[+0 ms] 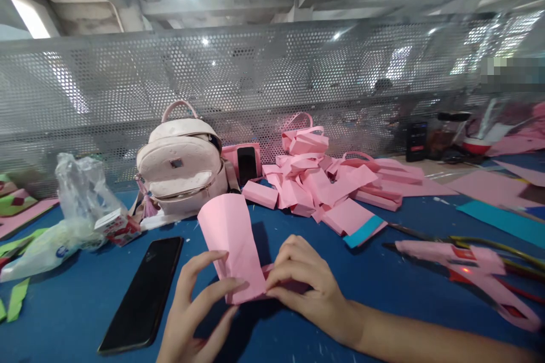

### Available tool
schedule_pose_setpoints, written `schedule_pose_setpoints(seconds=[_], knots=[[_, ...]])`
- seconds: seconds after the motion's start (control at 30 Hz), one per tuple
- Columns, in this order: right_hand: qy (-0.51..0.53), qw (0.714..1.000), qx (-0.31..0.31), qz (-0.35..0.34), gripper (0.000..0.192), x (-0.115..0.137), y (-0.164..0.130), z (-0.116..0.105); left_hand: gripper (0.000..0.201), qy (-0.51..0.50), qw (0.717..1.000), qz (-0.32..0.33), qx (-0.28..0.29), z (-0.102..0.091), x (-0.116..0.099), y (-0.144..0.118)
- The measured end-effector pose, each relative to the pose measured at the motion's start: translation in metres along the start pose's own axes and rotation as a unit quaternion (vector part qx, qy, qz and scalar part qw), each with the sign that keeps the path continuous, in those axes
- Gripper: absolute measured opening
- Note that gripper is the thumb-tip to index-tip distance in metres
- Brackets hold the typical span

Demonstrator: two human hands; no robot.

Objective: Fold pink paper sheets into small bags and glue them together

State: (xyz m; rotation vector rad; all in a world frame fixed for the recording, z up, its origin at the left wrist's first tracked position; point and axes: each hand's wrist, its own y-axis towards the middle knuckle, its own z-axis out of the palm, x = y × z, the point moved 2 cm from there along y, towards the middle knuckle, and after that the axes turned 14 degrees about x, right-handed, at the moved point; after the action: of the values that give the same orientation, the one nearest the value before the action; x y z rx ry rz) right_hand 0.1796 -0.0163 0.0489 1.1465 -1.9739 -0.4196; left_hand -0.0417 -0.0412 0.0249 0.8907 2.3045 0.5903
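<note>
Pink paper sheet (230, 232), thin & curved, stands roughly upright twd the front edge of the dark blue surface (383, 278), about mid-width. L hand (193, 306) has it lightly: fingers spread over its lower front, thumb at the bottom edge. R hand (310, 283) pinches the bottom R corner, fingers curled. Folded pink paper flap (293, 286) sits behind those fingers; mostly hidden, so can't tell if it's part of the sheet.

Main risk, IMO: creasing. Paper looks flimsy, so too much L fingertip pressure could dent the curve. If the R pinch slips, the bottom edge could go crooked, esp. b/c nothing supports the tall top.

Pink-and-black glue gun (460, 261) lies twd the R edge, nozzle pointing L, small red light on. Prob. powered, poss. hot: a careless R arm sweep could touch the nozzle or snag the yellowish cable (494, 242) & drag the gun.

Loose pile of folded pink paper pieces (306, 175) nr the far edge looks unstable; a shove backward could squash or topple it. Flat black smartphone (142, 295), L of the L hand, could get knocked if that elbow swings out.
</note>
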Motion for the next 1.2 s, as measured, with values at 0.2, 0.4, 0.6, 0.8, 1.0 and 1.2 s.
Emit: schedule_pose_setpoints(seconds=[0.2, 0.4, 0.6, 0.8, 1.0, 1.2], knots=[[-0.01, 1.0, 0.0, 0.0, 0.016, 0.0017, 0.0004, -0.0022, 0.033, -0.008, 1.0, -0.001, 0.003, 0.0017, 0.0014, -0.0007], [-0.014, 1.0, 0.002, 0.007, 0.012, 0.0028, 0.0003, -0.0018, 0.034, -0.012, 1.0, -0.007, 0.003, 0.0025, 0.0022, -0.0018], [-0.011, 1.0, -0.004, 0.011, 0.009, 0.0042, 0.0007, -0.0014, 0.033, -0.006, 1.0, -0.006, 0.002, 0.0018, 0.0018, -0.0013], [0.006, 1.0, -0.011, 0.017, 0.004, 0.0059, 0.0027, -0.0015, 0.032, -0.008, 1.0, -0.007, 0.007, 0.0014, 0.0012, -0.001], [0.023, 0.999, -0.006, 0.029, 0.006, 0.0069, 0.0028, -0.0017, 0.033, -0.007, 1.0, -0.009, 0.005, 0.0017, 0.0039, -0.0018], [0.022, 0.999, -0.001, 0.034, 0.007, 0.0078, 0.0014, -0.0025, 0.036, 0.015, 1.0, 0.016, 0.022, -0.0014, 0.0055, -0.0001]])
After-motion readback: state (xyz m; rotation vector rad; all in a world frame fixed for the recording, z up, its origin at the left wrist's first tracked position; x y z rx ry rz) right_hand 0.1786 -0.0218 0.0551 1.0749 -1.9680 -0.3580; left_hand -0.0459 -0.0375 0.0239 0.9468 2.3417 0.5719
